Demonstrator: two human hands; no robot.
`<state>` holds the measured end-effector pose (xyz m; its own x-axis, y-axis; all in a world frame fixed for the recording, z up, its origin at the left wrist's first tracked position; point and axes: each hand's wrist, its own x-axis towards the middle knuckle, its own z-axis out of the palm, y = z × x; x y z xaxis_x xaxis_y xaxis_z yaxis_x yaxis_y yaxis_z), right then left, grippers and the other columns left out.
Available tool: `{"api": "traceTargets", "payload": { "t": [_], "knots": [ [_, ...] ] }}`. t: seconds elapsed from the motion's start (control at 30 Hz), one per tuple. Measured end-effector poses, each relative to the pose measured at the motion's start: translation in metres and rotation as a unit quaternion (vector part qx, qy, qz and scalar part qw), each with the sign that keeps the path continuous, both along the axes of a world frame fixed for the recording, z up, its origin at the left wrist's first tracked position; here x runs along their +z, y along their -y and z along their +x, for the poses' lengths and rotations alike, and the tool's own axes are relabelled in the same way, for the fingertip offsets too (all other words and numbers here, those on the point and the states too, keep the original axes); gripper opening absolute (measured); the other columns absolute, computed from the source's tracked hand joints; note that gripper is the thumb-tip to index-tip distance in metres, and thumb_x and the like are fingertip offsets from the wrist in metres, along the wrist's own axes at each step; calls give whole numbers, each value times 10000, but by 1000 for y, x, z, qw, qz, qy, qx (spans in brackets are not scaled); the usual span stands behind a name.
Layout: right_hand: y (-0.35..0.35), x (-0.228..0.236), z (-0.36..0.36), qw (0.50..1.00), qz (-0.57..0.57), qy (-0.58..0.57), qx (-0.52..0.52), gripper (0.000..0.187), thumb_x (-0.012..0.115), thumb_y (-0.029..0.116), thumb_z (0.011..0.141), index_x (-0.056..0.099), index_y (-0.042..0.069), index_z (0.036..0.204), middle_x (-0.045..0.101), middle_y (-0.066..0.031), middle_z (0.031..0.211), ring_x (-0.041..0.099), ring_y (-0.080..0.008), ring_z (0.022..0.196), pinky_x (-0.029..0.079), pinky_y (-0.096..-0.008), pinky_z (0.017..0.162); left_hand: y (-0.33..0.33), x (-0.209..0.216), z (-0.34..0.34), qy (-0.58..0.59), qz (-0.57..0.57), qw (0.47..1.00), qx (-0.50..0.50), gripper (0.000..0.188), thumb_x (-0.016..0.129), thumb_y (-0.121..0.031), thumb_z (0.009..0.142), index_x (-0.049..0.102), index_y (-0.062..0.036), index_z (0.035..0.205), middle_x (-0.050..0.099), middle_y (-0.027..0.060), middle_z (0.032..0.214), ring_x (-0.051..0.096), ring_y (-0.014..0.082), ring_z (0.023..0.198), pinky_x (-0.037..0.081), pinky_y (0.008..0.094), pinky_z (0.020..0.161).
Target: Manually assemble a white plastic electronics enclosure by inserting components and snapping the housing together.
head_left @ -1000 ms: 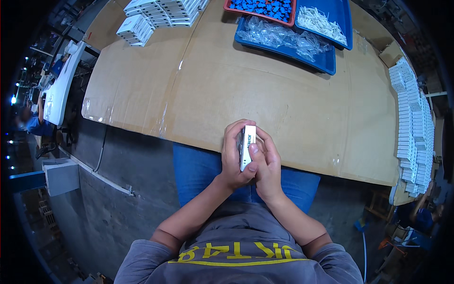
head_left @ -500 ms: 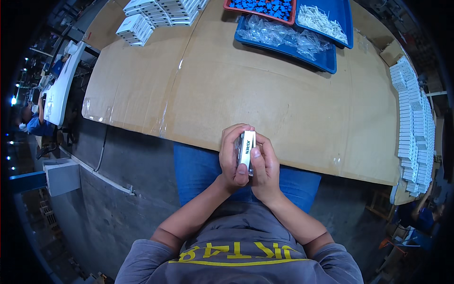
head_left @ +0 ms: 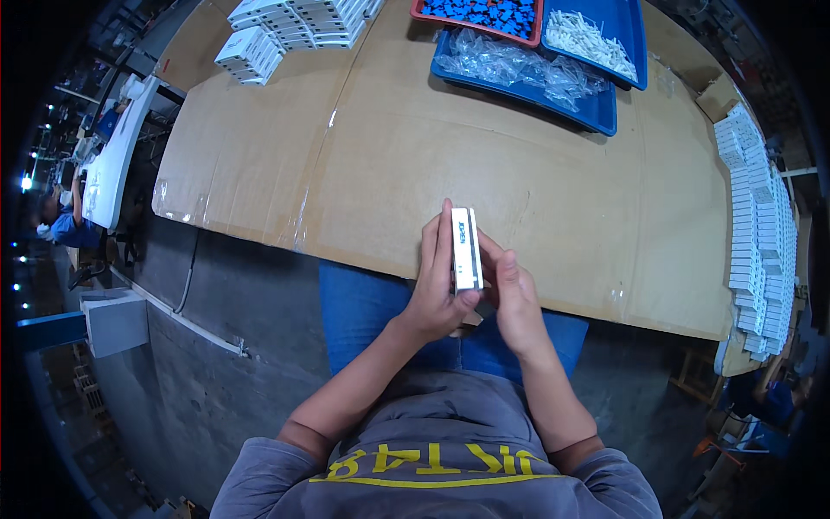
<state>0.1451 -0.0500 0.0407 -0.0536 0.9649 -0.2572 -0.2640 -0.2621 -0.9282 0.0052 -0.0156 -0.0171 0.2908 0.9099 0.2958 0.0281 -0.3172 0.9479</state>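
A slim white box (head_left: 466,251) with dark edging stands upright between my hands, above the near edge of the table. Dark print marks its narrow face. My left hand (head_left: 432,298) grips it from the left, fingers along its side and thumb at its lower end. On the other side, my right hand (head_left: 519,304) is loosely opened, its thumb raised away from the box. The right fingers reach toward the box's far side, and their tips are partly hidden behind it, so contact is unclear.
Cardboard covers the table (head_left: 389,164). White boxes are stacked at the far left (head_left: 251,56) and along the right edge (head_left: 756,233). At the back sit a red tray (head_left: 484,33) of blue pieces, a blue tray (head_left: 596,125) of clear bags and another blue tray (head_left: 638,52) of white pieces.
The box has moved up and slightly right, showing more of its narrow face. My right hand has loosened, its thumb lifting off the box and moving right. My left hand still holds on.
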Motion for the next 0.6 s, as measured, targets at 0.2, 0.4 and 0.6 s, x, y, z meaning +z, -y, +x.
{"api": "traceTargets", "payload": {
  "t": [0.2,0.4,0.6],
  "knots": [
    [-9,6,22,859,309,403,72,878,835,408,809,489,94,1552,348,-262,1637,431,-462,1454,342,-560,1208,0,16,5,309,-415,855,-20,793,199,-649,1099,339,-50,1599,610,122,1343,666,219,1163,546,362,997],
    [-20,-15,34,811,384,430,104,855,831,489,790,552,97,1497,477,-214,1561,485,-427,1427,346,-639,1180,4,39,6,252,-504,820,-103,763,170,-664,1088,398,-84,1528,595,154,1389,644,264,1253,567,403,1008],
    [-25,-24,31,801,433,411,50,878,829,587,759,610,44,1413,564,-226,1477,578,-423,1340,418,-619,1134,8,47,11,267,-525,801,-105,750,176,-654,1093,400,-79,1519,592,146,1367,630,258,1261,549,402,1030]
  ]
}}
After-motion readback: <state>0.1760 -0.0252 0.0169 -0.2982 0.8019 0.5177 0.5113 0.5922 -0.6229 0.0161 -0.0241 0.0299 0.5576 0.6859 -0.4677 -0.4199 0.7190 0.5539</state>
